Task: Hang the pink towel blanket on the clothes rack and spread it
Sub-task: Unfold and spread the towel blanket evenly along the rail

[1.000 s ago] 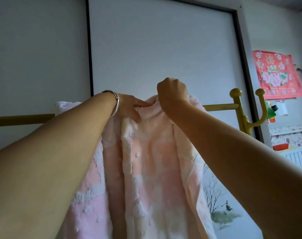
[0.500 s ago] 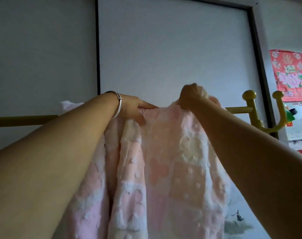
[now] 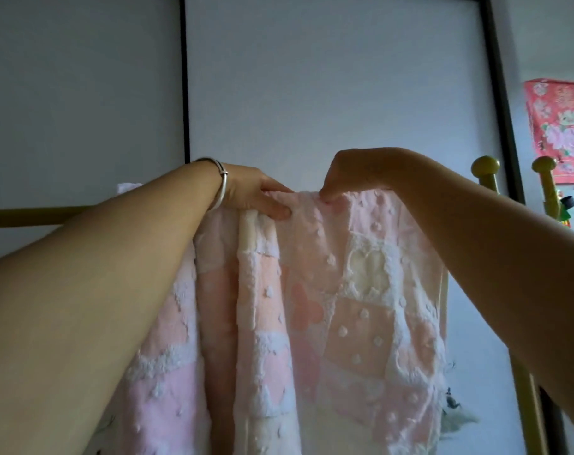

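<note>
The pink towel blanket (image 3: 328, 307), patterned with white tufted squares and dots, hangs over the yellow bar of the clothes rack (image 3: 26, 216) and falls toward me in folds. My left hand (image 3: 256, 195), with a silver bangle on the wrist, holds the top fold at the bar, thumb on the near side. My right hand (image 3: 351, 174) pinches the blanket's top edge just to the right of it. The bar is hidden under the cloth between my hands.
The rack's yellow end post with two knobbed pegs (image 3: 485, 169) stands at the right. Behind the rack is a pale wall panel with dark frame strips (image 3: 184, 77). A red floral poster (image 3: 558, 129) hangs on the far right wall.
My right hand has come back left along the bar from near the post and now pinches the top edge close to my left hand. More of the blanket's right side lies flat.
</note>
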A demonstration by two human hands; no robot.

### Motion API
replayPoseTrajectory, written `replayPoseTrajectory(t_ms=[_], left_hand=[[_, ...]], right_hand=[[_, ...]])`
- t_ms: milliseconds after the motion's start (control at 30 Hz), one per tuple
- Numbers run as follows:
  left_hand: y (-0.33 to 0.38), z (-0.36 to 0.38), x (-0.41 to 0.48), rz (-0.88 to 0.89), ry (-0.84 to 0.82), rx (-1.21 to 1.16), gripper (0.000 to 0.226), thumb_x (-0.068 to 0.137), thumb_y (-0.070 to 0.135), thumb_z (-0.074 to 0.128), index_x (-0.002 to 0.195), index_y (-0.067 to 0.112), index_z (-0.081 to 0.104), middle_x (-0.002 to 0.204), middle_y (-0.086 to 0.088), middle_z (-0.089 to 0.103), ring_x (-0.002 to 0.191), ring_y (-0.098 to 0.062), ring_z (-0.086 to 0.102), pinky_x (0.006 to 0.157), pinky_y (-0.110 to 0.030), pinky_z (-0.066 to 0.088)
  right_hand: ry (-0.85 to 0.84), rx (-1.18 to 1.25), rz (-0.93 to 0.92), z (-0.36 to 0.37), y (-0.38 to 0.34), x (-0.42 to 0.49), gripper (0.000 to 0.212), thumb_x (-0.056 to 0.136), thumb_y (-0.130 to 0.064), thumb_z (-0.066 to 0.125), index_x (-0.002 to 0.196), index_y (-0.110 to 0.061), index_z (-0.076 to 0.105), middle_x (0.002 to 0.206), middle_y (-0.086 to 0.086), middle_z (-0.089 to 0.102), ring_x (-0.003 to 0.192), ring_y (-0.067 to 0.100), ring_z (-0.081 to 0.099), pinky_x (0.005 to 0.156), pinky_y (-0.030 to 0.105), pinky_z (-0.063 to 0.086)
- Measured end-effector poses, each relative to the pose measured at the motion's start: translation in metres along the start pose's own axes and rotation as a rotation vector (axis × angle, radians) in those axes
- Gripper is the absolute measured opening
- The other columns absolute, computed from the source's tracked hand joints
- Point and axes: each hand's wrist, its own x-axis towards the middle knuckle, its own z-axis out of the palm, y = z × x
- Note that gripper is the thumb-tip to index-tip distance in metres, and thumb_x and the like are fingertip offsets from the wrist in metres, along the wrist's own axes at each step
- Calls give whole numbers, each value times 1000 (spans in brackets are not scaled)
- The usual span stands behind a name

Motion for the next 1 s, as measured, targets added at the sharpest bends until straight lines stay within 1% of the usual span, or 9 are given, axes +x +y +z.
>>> replayPoseTrajectory(t_ms=[100,233,367,467,567,667,733,833,1000], left_hand=[[5,0,-4,-29,45,110,43,86,46,57,128,39,54,114,14,59,110,-10,54,105,-27,37],[8,2,-6,-53,42,105,39,86,49,54,119,30,60,116,5,65,110,-17,59,101,-31,41],[7,1,-6,-60,94,-16,43,87,56,49,120,28,55,115,6,61,111,-18,58,99,-29,42],[2,0,-6,-41,135,-19,40,90,54,45,119,28,54,119,5,60,118,-19,56,106,-32,39],[5,0,-8,-96,158,4,36,93,51,39,105,26,61,115,2,61,114,-19,55,104,-29,37],[10,2,-3,-236,199,23,51,92,54,38,124,19,60,132,-3,56,120,-21,52,109,-33,35],[9,4,1,-292,241,38,52,91,53,40,114,14,64,120,-7,61,112,-25,57,100,-33,39],[8,9,8,-303,283,74,45,92,42,40,64,10,53,79,-10,54,68,-24,50,75,-31,37],[15,12,6,-294,302,45,30,94,25,41,93,4,63,75,-11,54,66,-23,43,58,-30,33]], right_hand=[[58,-142,-14,-4,-11,-5,34,80,-27,66,99,0,72,100,16,72,98,30,68,89,38,53],[247,-327,-7,-6,-15,1,27,77,-11,62,51,-5,58,52,3,53,65,25,58,65,31,50],[509,-327,11,-3,-7,18,21,86,3,48,97,3,66,94,17,64,98,38,62,70,33,42],[250,-337,6,15,-1,29,30,92,-3,45,116,0,63,122,18,62,115,35,58,88,35,47],[313,-179,41,18,-3,26,20,91,-7,49,102,-1,65,113,18,64,105,36,60,75,35,45],[548,-71,-51,16,-19,13,18,85,-19,54,87,-5,65,99,19,65,87,36,61,67,33,47],[537,39,-78,18,-29,-4,25,85,-32,54,79,-8,59,90,17,61,80,35,59,66,34,49],[459,-94,-51,26,-36,-28,36,84,-44,57,78,-10,47,85,10,48,77,28,49,65,31,39],[504,-131,-148,42,-47,-50,39,81,-46,59,90,-8,60,97,15,57,93,32,60,64,31,35]])
